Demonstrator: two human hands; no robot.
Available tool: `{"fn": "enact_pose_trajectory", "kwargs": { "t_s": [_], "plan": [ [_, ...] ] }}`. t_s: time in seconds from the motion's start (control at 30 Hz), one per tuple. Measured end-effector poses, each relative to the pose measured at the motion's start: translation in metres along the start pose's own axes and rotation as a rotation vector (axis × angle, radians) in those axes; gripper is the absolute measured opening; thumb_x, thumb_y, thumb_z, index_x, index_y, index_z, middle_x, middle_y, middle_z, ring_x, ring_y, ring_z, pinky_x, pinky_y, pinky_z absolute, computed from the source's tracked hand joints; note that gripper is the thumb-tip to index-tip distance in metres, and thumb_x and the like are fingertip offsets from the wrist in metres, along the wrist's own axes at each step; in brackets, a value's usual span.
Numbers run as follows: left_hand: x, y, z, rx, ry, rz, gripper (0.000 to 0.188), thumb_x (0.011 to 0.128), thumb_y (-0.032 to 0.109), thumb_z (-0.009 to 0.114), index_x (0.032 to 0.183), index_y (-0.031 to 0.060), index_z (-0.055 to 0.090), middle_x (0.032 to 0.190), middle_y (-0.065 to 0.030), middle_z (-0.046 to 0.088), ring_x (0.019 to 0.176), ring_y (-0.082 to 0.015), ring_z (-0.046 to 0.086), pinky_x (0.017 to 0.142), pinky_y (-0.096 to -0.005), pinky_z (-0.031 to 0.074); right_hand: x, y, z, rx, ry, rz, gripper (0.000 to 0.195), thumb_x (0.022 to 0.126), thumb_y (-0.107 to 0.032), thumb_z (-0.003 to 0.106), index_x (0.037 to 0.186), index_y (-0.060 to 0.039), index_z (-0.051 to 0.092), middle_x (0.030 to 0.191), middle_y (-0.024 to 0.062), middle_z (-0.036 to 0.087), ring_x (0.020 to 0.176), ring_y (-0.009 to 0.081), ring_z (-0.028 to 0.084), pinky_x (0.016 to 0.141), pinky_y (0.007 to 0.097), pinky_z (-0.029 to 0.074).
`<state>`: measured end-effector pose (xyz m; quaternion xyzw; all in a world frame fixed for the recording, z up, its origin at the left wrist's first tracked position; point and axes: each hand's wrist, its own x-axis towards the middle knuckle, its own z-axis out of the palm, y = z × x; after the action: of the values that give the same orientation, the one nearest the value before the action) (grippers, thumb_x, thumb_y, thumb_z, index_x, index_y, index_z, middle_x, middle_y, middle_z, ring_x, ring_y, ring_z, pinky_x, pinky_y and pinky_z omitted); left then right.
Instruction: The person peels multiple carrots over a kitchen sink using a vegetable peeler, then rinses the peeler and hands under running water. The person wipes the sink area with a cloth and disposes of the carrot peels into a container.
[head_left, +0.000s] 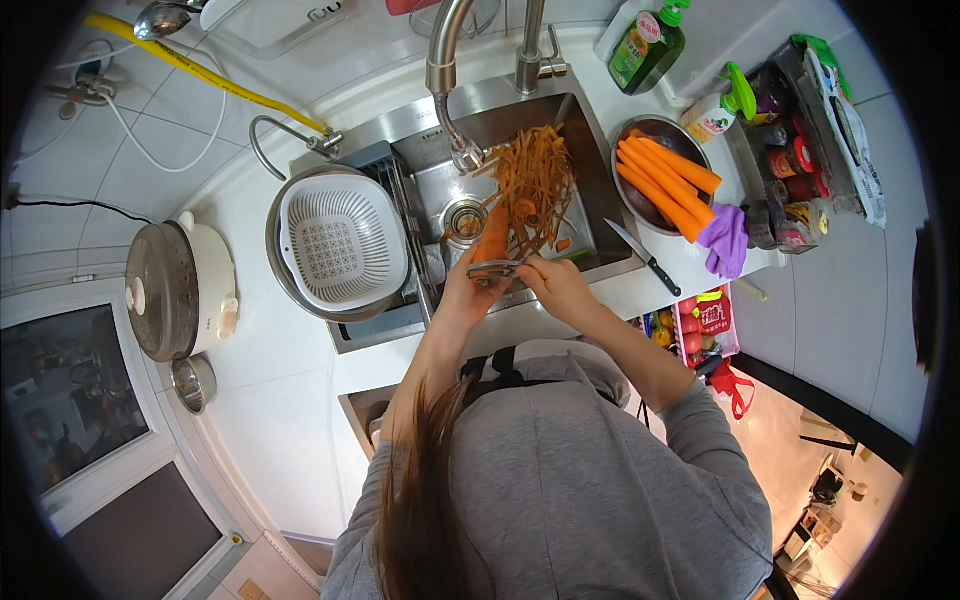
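Over the front of the steel sink (592, 165), my left hand (471, 294) grips a carrot (493, 236) that points away from me. My right hand (553, 283) holds a metal peeler (495, 267) across the carrot's near end. A heap of carrot peelings (536, 176) lies in the sink just past my hands, with a cut carrot piece among it. Several peeled carrots (664, 184) rest in a steel bowl (637, 214) on the right counter. Between that bowl and the sink lies a knife (645, 257) with a black handle.
A faucet (442, 75) hangs over the sink. On the left, a white colander (341, 240) sits in a metal basin. Farther left stands an electric pot (184, 289). A purple cloth (726, 244), a green soap bottle (646, 51) and a spray bottle (716, 112) are at the right.
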<state>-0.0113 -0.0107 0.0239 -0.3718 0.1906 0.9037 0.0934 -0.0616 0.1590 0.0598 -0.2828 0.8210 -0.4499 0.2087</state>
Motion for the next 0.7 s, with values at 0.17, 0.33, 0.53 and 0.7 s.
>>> {"fn": "enact_pose_trajectory", "kwargs": {
  "t_s": [0.17,0.33,0.53,0.7],
  "plan": [
    [-0.014,0.003,-0.015,-0.019,-0.085,-0.095,0.040,0.099,0.034,0.037,0.113,-0.0011,0.052,0.096,-0.0135,0.059,0.081,-0.0213,0.057,0.065,-0.0303,0.049,0.024,0.048,0.027,-0.265,0.127,0.130,0.039,0.094,-0.041,0.045,0.086,-0.0066,0.062,0.074,0.0187,0.063,0.072,0.0386,0.061,0.063,0.0466,0.048],
    [-0.028,-0.008,-0.013,0.023,-0.126,-0.133,0.043,0.099,0.036,0.040,0.114,-0.0020,0.052,0.095,-0.0121,0.059,0.081,-0.0208,0.057,0.067,-0.0314,0.050,0.054,0.095,0.007,-0.405,0.032,0.332,0.049,0.094,-0.048,0.041,0.084,-0.0057,0.065,0.082,0.0201,0.065,0.081,0.0388,0.062,0.070,0.0487,0.048],
    [-0.045,0.010,0.008,0.223,-0.060,-0.058,0.042,0.099,0.040,0.040,0.119,0.0042,0.049,0.098,-0.0082,0.059,0.082,-0.0172,0.059,0.067,-0.0307,0.053,0.040,0.120,0.001,-0.437,0.059,0.355,0.057,0.095,-0.048,0.039,0.077,-0.0009,0.065,0.073,0.0183,0.065,0.072,0.0375,0.063,0.067,0.0465,0.048],
    [-0.027,0.008,0.008,0.157,-0.080,-0.033,0.039,0.098,0.035,0.041,0.117,0.0031,0.050,0.097,-0.0088,0.059,0.082,-0.0181,0.059,0.069,-0.0322,0.053,0.030,0.069,-0.016,-0.150,0.106,0.243,0.041,0.095,-0.038,0.045,0.082,-0.0015,0.060,0.075,0.0211,0.061,0.072,0.0400,0.060,0.062,0.0453,0.046]
  ]
}}
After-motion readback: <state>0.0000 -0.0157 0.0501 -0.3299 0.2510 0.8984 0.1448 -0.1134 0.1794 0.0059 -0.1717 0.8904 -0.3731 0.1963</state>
